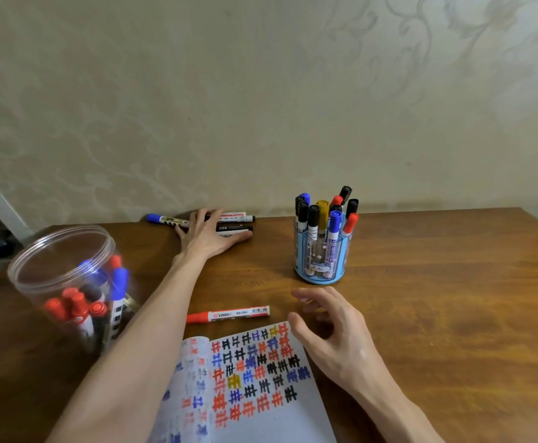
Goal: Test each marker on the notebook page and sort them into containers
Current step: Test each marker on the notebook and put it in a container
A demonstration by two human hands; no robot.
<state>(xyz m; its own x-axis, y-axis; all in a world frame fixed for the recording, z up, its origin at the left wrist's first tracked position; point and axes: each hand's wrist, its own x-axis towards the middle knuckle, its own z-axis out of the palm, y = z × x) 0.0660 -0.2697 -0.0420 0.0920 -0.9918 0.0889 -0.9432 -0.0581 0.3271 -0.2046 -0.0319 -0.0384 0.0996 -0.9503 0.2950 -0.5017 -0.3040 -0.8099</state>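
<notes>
An open notebook (261,410) lies at the near edge, its page covered with red, blue, black and yellow test marks. A red-capped marker (227,314) lies on the table just above it. My left hand (207,233) reaches to the back of the table and rests flat on a row of loose markers (234,222) by the wall, one of them blue-capped (165,219). My right hand (328,321) hovers over the notebook's top right corner with relaxed fingers, holding nothing. A clear plastic jar (66,282) at the left and a blue pen holder (322,247) at the right each hold several markers.
The wooden table (437,298) runs back to a patterned wall. Bare wood stretches to the right of the pen holder. The jar stands close to my left forearm, near the table's left edge.
</notes>
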